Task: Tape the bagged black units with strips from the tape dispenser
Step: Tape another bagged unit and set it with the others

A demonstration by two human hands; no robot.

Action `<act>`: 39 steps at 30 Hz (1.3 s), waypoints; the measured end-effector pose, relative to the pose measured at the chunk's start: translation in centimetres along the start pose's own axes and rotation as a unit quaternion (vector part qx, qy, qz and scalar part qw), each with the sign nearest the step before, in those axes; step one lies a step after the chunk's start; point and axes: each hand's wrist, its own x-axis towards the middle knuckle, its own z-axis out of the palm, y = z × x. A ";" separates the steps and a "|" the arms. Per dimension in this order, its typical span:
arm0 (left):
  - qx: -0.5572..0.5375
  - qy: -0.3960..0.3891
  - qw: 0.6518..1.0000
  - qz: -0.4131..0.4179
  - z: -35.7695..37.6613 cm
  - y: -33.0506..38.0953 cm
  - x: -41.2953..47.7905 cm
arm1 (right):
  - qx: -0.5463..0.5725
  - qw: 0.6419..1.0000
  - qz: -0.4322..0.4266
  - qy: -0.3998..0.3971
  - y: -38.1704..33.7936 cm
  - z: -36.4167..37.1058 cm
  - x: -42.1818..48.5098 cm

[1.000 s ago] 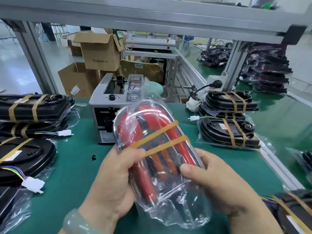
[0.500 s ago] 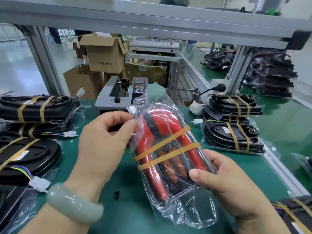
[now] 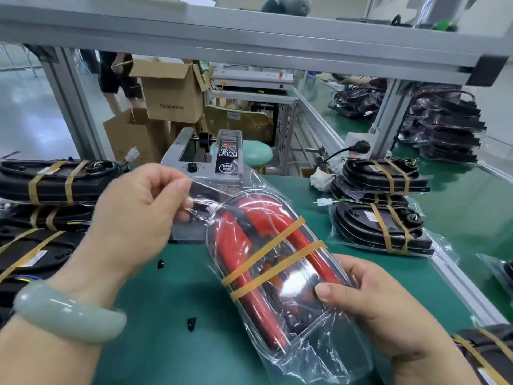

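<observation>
Since a moment ago, my left hand (image 3: 133,218) has moved left and pulled the loose top of the clear bag tight. On the head camera, its fingers (image 3: 179,186) pinch that plastic flap. My right hand (image 3: 374,307) grips the near end of the bagged unit (image 3: 277,259), held above the green table (image 3: 166,343), just in front of the tape dispenser (image 3: 211,162). Two tan strips (image 3: 266,259) cross it. Taped black units (image 3: 383,232) lie on the right.

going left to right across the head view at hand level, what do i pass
stack of taped black units → left hand, pinching the bag's top → bagged red unit → right hand, gripping its lower part
</observation>
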 end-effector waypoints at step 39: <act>-0.270 -0.386 0.832 -0.294 0.6 0.6 -4.1 | 0.067 0.996 0.009 -0.066 -0.5 1.7 0.2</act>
